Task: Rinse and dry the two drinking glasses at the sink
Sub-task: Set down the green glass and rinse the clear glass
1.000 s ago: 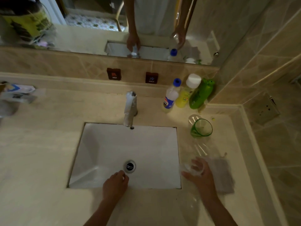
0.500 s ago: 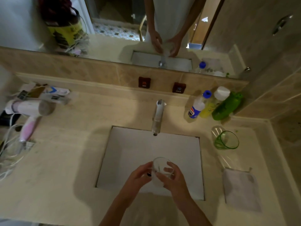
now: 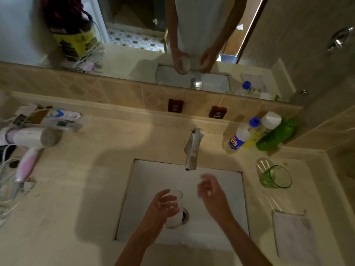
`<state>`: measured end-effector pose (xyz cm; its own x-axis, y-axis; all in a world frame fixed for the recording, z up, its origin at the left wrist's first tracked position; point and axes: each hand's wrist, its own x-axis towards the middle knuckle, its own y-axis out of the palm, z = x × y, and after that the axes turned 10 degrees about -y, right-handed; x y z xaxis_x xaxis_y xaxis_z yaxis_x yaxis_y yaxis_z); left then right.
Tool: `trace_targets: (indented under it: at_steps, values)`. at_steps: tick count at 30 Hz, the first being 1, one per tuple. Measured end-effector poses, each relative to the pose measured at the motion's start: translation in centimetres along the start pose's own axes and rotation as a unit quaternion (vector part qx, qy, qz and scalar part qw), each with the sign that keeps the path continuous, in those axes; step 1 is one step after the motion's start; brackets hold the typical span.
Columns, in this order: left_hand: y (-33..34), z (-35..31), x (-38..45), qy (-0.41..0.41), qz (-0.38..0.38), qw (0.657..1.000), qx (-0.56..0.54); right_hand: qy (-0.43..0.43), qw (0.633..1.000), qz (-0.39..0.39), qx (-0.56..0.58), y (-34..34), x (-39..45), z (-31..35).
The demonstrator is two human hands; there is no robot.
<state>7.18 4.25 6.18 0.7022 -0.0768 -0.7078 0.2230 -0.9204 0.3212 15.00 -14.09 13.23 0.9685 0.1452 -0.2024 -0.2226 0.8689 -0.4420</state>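
My left hand (image 3: 157, 210) grips a clear drinking glass (image 3: 172, 210) upright over the white sink basin (image 3: 217, 235), just above the drain. To its right, my right hand (image 3: 211, 192) hovers blurred over the basin with fingers spread and nothing in it, below the tap spout (image 3: 193, 148). A green glass (image 3: 275, 177) stands on the counter right of the sink. A folded cloth (image 3: 294, 235) lies flat on the counter in front of the green glass.
Three bottles (image 3: 257, 133) stand at the back right corner. HOT (image 3: 175, 105) and COLD (image 3: 217, 111) buttons sit on the tile behind the tap. A hair dryer (image 3: 28, 143) with its cord and small boxes lie on the left counter. A mirror spans the wall.
A second ago my right hand took the clear glass from the counter by the cloth; both hands held it over the basin. Now only my left hand holds it and my right has let go.
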Motion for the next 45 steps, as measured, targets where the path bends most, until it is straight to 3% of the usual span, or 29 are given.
trace_targets:
  at_steps: [3, 6, 10, 12, 18, 25, 29, 41, 43, 45]
  values:
    - [0.1, -0.5, 1.6, -0.003, -0.013, 1.000, 0.004, -0.150, 0.973, -0.036, -0.169, -1.7, 7.0, 1.4]
    - [0.6, -1.1, 3.0, -0.002, -0.013, 0.998, 0.053, -0.283, 0.894, 0.007, -0.347, -2.0, 12.5, 3.2]
    - [1.4, -1.9, 5.0, 0.004, -0.011, 0.996, 0.087, -0.336, 0.830, 0.122, -0.428, -1.5, 16.4, 3.9]
    - [1.9, -2.4, 5.7, 0.016, -0.006, 0.994, 0.104, -0.390, 0.783, 0.125, -0.469, -1.2, 16.9, 3.8]
    - [2.9, -3.4, 7.7, 0.041, 0.004, 0.988, 0.148, -0.397, 0.809, 0.148, -0.407, -1.8, 17.2, 4.1]
    - [3.1, -4.0, 8.6, 0.039, 0.025, 0.985, 0.168, -0.431, 0.773, 0.162, -0.437, -2.1, 17.9, 3.8]
    - [3.4, -3.9, 9.0, 0.033, 0.034, 0.983, 0.176, -0.377, 0.805, 0.194, -0.414, -2.3, 18.5, 4.7]
    - [3.5, -2.6, 9.2, 0.024, 0.019, 0.980, 0.199, -0.387, 0.815, 0.185, -0.389, -2.1, 17.8, 4.6]
    - [3.4, -2.3, 9.3, 0.028, 0.018, 0.978, 0.206, -0.384, 0.831, 0.166, -0.367, -1.8, 18.1, 3.9]
    - [3.2, -2.0, 9.2, 0.033, 0.020, 0.977, 0.209, -0.334, 0.883, 0.133, -0.302, -1.5, 17.7, 3.3]
